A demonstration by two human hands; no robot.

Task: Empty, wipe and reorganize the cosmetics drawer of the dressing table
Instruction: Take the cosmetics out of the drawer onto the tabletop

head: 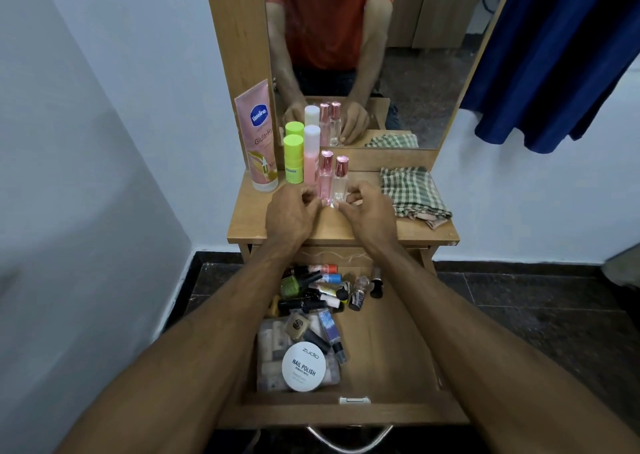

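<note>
Soft, even indoor light, moderately dim, seeming to come from above and behind the camera. Falling flatly on the pale wall (86, 142), with a grey shadow band darkening its lower left. Glinting mildly off the rose caps of the two perfume bottles (332, 180) and the white lid of the nail polish remover tin (304, 367). Hazing the mirror (363, 55) slightly, its reflection looking softer than the tabletop (346, 225). Bowing straight lines outward near the edges, wide-angle style. Stretching and blurring the forearms at the bottom corners. Smearing fine print in the drawer (388, 349) clutter.
</note>
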